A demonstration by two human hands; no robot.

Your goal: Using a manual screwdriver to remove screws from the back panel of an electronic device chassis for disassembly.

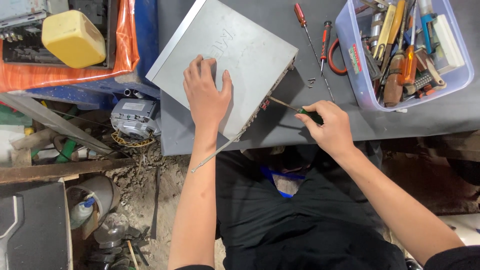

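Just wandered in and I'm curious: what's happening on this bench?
A person is working on a flat grey metal device lying on a dark workbench. Their left hand presses flat on its lid, while the right hand holds a green-handled screwdriver, its tip at the device's side panel. Two more screwdrivers lie nearby, beside a clear tub of tools.

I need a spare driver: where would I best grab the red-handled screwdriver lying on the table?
Take the red-handled screwdriver by its red handle at the far end, coming from above. It lies flat on the grey table, with its thin shaft pointing toward the loose screws.
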